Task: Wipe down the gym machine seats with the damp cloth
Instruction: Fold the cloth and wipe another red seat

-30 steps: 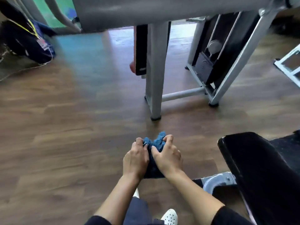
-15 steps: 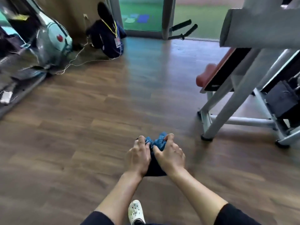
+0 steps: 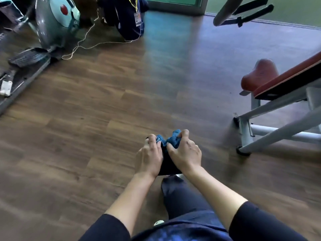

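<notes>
Head view: I'm over a wide wood floor (image 3: pixel 104 119), and the red padded seat (image 3: pixel 260 75) on the machine at right sits well apart from my hands, so I judge it not yet wiped. Below me, a small black pad (image 3: pixel 167 164) gets the attention. Left hand (image 3: pixel 150 158) and right hand (image 3: pixel 185 154) both clutch the bunched blue damp cloth (image 3: pixel 171 140), pressing it onto that pad's far end.

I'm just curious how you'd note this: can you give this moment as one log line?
step: wiping | left hand: on blue cloth | right hand: on blue cloth | surface: small black pad | red seat: untouched
</notes>
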`<state>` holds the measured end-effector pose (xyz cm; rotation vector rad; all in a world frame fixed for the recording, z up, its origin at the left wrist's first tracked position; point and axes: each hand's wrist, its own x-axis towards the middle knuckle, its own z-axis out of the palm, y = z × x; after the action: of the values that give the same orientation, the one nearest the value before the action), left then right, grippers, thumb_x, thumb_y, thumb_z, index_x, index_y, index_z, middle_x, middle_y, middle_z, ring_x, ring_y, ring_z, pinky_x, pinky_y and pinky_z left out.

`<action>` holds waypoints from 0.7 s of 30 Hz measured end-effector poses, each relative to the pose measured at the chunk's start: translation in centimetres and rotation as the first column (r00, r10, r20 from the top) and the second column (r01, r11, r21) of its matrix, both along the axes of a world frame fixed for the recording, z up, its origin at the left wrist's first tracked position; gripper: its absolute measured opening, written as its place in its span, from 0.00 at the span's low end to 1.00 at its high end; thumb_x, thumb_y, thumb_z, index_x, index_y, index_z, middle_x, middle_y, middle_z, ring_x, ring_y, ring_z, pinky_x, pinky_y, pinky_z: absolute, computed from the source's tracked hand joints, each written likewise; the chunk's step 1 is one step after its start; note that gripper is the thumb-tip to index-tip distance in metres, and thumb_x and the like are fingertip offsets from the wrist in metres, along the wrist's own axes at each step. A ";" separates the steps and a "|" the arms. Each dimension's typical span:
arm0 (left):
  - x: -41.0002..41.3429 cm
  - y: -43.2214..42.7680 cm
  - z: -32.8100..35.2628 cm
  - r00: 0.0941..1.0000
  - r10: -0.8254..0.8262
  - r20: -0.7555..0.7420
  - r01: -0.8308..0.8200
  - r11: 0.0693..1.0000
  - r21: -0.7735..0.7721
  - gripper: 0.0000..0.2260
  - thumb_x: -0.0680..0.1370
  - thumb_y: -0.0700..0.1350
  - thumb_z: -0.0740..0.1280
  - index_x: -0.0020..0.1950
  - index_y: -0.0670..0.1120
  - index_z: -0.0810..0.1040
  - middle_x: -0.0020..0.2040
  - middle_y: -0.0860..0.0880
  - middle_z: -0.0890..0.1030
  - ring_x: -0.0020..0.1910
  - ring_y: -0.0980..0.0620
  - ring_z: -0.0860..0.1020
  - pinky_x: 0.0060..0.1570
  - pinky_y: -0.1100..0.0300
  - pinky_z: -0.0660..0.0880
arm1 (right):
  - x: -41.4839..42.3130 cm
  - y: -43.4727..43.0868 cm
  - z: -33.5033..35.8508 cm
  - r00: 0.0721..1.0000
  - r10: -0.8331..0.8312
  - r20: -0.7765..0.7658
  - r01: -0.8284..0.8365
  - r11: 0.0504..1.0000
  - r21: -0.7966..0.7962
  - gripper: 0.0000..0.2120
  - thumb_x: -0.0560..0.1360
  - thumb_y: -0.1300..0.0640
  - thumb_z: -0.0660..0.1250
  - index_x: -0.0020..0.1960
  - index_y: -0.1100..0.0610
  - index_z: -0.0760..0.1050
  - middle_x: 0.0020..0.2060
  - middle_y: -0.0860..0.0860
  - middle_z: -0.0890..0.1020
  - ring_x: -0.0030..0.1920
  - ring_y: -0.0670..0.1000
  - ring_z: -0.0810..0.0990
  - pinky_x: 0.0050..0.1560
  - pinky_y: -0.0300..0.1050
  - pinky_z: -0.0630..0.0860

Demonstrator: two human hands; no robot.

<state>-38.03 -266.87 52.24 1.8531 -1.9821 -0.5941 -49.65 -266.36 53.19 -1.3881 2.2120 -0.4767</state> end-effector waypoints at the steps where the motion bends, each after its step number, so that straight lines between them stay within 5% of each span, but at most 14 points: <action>1: -0.2 -2.1 -0.4 1.000 -0.005 0.000 0.005 1.000 -0.002 0.12 0.81 0.46 0.57 0.58 0.39 0.70 0.52 0.39 0.78 0.46 0.36 0.79 0.42 0.47 0.73 | -0.3 -2.1 -0.3 1.000 0.001 0.003 -0.001 1.000 0.004 0.21 0.72 0.44 0.62 0.57 0.56 0.62 0.47 0.54 0.82 0.49 0.59 0.79 0.45 0.47 0.67; 21: -8.5 -52.2 0.5 0.998 -0.042 -0.049 0.035 0.990 -0.139 0.10 0.80 0.46 0.59 0.53 0.40 0.71 0.45 0.40 0.79 0.35 0.36 0.79 0.31 0.50 0.73 | -8.6 -51.4 0.7 0.999 0.021 0.036 -0.019 0.998 -0.053 0.17 0.72 0.45 0.62 0.53 0.53 0.61 0.45 0.53 0.82 0.48 0.60 0.79 0.43 0.47 0.66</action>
<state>-46.54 -319.03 52.73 1.7040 -1.9765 -0.4973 -58.24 -317.73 53.91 -1.4163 2.1686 -0.5526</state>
